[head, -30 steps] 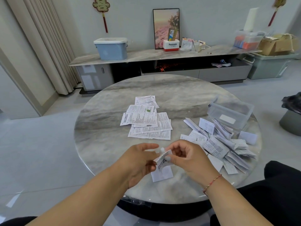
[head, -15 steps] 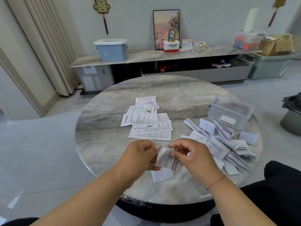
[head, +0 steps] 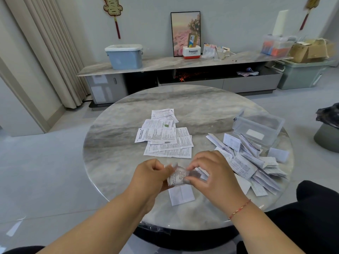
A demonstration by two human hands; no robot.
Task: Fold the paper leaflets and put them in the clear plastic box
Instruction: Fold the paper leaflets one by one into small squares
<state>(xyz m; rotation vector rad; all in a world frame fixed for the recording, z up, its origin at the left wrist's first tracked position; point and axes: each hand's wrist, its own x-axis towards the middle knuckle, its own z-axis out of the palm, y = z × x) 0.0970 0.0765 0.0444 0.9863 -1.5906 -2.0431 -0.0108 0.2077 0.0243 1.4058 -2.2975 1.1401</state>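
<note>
Head view: mid-fold, judging by the leaflet (head: pixel 178 177) pinched between both hands just above the worktop (head: pixel 117 143). Left hand (head: pixel 149 177) curled round its left edge, right hand (head: pixel 213 176) arched over, fingertips nipping the right edge. Next, probably: pressing the crease, then carrying it right to the clear plastic box (head: pixel 257 130), apparently empty, behind the folded pile (head: pixel 251 162).

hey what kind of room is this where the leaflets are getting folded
Most likely a home living room. A low TV-style cabinet runs along the wall with a framed picture leaning on it, long curtains hang at the left, and the round marble table serves as the workspace.
</note>
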